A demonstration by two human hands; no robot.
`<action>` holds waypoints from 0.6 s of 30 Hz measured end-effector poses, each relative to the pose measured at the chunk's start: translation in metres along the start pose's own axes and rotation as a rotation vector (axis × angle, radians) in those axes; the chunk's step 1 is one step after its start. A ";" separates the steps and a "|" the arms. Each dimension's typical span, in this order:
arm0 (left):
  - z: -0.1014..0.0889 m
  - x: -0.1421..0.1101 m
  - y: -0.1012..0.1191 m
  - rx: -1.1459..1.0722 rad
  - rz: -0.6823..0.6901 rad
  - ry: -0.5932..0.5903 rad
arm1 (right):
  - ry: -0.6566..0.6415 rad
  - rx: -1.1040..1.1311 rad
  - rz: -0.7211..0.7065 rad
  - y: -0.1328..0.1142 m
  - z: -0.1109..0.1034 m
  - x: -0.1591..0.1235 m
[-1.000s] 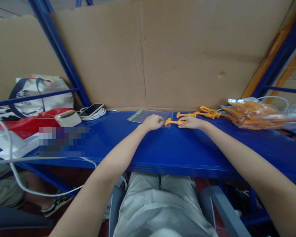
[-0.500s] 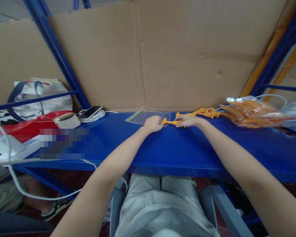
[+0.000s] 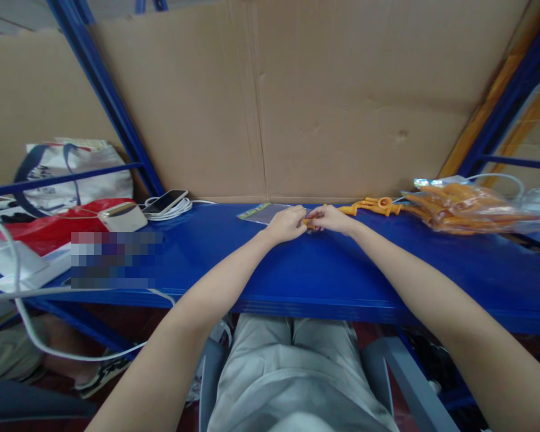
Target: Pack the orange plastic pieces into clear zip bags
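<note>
A flat clear plastic bag (image 3: 263, 214) with a printed coloured header lies on the blue shelf. My left hand (image 3: 288, 224) is closed on its right end, fingers curled and partly hidden. Right beside it, my right hand (image 3: 335, 218) pinches a small orange plastic piece (image 3: 311, 224), most of which the fingers cover. The hands almost touch, and the orange piece sits at the bag's right end; whether part of it is inside I cannot tell. Beyond my right hand lie several loose orange plastic pieces (image 3: 380, 206) with flared, ring-like ends.
On the right rests a clear bag full of orange pieces (image 3: 468, 207). To the left are a phone (image 3: 165, 203) on a coiled white cable, a red bag (image 3: 49, 231), and a white tote bag (image 3: 85, 180). Cardboard (image 3: 342, 102) stands behind the blue shelf (image 3: 324, 282).
My right hand has moved left with the orange piece, closing the gap to my left hand. My left hand and the flat bag have shifted slightly right.
</note>
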State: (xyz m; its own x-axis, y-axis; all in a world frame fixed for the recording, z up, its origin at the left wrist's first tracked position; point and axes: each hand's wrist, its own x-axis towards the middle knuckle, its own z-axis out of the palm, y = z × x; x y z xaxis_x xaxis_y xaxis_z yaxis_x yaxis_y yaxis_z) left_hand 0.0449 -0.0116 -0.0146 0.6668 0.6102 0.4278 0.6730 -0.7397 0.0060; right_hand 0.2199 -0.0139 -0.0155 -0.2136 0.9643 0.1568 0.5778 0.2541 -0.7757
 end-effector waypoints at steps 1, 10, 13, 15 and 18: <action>0.001 0.001 -0.001 -0.005 0.022 0.002 | -0.035 -0.018 -0.011 0.001 0.002 0.000; -0.014 -0.006 -0.053 0.091 -0.624 0.121 | -0.085 -0.259 -0.063 0.006 0.001 0.004; -0.018 -0.019 -0.078 0.084 -0.937 0.073 | -0.081 -0.263 -0.091 0.006 0.002 0.005; -0.018 -0.025 -0.092 0.002 -1.103 0.030 | -0.093 -0.250 -0.106 0.008 0.003 0.006; -0.018 -0.028 -0.105 -0.192 -1.117 0.048 | -0.108 -0.234 -0.145 0.011 0.004 0.008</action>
State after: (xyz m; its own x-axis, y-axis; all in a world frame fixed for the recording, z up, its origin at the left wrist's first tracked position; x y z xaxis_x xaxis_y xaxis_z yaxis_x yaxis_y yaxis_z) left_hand -0.0503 0.0442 -0.0113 -0.2919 0.9474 0.1309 0.8208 0.1779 0.5428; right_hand 0.2210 -0.0033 -0.0256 -0.3823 0.9064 0.1797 0.6982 0.4108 -0.5863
